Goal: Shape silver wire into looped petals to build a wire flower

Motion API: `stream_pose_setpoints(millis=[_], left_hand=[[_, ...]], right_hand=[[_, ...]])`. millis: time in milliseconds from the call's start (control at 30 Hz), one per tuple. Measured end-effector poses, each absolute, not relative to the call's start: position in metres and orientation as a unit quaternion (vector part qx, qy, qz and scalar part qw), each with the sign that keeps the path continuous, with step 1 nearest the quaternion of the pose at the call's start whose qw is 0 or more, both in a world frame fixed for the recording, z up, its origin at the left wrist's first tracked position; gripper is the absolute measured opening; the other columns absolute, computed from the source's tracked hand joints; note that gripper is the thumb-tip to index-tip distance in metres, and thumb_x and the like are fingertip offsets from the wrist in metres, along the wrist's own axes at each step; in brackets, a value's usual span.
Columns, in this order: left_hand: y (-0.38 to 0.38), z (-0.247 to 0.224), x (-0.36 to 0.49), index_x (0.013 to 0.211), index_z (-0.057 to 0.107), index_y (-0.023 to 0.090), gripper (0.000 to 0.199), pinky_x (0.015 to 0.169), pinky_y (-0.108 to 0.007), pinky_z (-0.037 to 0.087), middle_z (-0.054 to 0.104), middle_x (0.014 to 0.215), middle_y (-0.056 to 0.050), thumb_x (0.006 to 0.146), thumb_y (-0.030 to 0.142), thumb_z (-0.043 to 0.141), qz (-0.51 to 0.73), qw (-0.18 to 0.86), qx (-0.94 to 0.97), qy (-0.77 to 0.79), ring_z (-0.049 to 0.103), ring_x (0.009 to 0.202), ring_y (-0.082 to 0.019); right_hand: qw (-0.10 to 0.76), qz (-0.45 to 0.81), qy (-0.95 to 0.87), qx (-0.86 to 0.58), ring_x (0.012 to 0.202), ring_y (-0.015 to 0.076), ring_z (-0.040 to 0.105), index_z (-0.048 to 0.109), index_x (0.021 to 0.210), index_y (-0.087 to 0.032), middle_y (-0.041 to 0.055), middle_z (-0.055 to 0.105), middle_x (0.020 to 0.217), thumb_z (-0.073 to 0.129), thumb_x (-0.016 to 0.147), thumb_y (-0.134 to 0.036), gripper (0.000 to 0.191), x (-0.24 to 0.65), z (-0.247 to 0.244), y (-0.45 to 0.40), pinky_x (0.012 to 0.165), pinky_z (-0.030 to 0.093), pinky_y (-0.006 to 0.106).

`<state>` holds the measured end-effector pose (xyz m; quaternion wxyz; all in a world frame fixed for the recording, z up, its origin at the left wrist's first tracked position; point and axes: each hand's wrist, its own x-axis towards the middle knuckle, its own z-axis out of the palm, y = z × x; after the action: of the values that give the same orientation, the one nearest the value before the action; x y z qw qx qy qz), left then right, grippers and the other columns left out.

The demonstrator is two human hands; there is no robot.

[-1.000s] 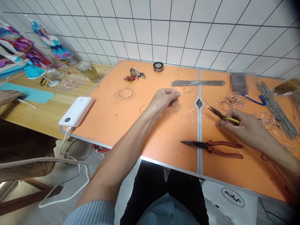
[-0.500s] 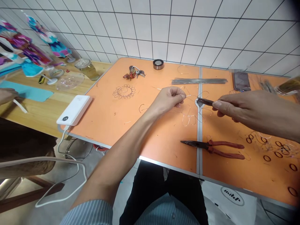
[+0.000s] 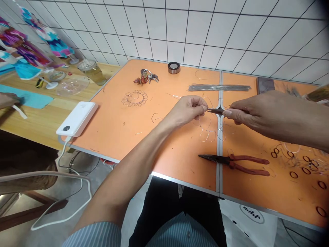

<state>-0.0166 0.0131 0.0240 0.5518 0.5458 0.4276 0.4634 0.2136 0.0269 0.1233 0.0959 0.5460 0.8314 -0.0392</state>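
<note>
Working at the far left, a co-worker's hand (image 3: 7, 100) rests on a pale blue card (image 3: 31, 102) on a wooden bench (image 3: 33, 133), well apart from the person's 2 hands. On the orange bench (image 3: 110, 137), a white power bank (image 3: 77, 118) lies near the front left edge, and a wire flower (image 3: 135, 98) lies at 9 o'clock from the left hand (image 3: 186, 110). Keys (image 3: 146, 77) sit farther off, at 10 o'clock.

The left fingers (image 3: 199, 106) are pinched closed on a thin silver wire (image 3: 205, 103), held just above the bench at the centre. Loose wire loops (image 3: 208, 128) lie below it; the wire is too fine to tell whether they join it. The right fingers (image 3: 228, 113) are clenched around small dark-nosed pliers (image 3: 216, 110), whose tip almost meets the left fingertips at 9 o'clock from the right hand (image 3: 249, 113). A pinch this near the tip seems sound, leaving little free wire to spring.

Red-handled needle-nose pliers (image 3: 246, 163) lie at 6 o'clock from the right hand, and dark wire rings (image 3: 305, 168) are scattered at 4 o'clock.
</note>
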Motion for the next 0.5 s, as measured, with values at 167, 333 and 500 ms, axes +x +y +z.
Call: stream_pose_setpoints(millis=[167, 333, 500], left_hand=[[0.012, 0.026, -0.017, 0.079, 0.07, 0.016, 0.02, 0.065, -0.023, 0.045, 0.065, 0.069, 0.001, 0.096, 0.004, 0.067, 0.459, 0.565, 0.54, 0.423, 0.058, 0.062, -0.008], [0.012, 0.027, -0.017, 0.079, 0.07, 0.016, 0.02, 0.066, -0.024, 0.046, 0.066, 0.07, 0.001, 0.095, 0.003, 0.068, 0.45, 0.568, 0.54, 0.428, 0.058, 0.063, -0.008], [0.01, 0.03, -0.017, 0.077, 0.068, 0.015, 0.024, 0.068, -0.025, 0.046, 0.065, 0.07, 0.0, 0.097, 0.001, 0.066, 0.44, 0.574, 0.533, 0.44, 0.056, 0.063, -0.009]], right_hand=[[0.122, -0.023, 0.829, 0.546, 0.059, 0.0246, 0.057, 0.068, 0.066, -0.029, 0.0049, 0.064, 0.062, 0.057, 0.113, -0.078, 0.069, 0.2, 0.133, 0.023, 0.065, 0.041, 0.043], [0.161, -0.034, 0.799, 0.579, 0.059, 0.0219, 0.06, 0.068, 0.067, -0.026, 0.0041, 0.071, 0.067, 0.06, 0.118, -0.063, 0.064, 0.198, 0.134, 0.022, 0.065, 0.041, 0.044], [0.16, -0.016, 0.809, 0.566, 0.06, 0.0235, 0.062, 0.075, 0.074, -0.028, 0.002, 0.074, 0.069, 0.063, 0.117, -0.06, 0.055, 0.203, 0.13, 0.024, 0.064, 0.042, 0.044]])
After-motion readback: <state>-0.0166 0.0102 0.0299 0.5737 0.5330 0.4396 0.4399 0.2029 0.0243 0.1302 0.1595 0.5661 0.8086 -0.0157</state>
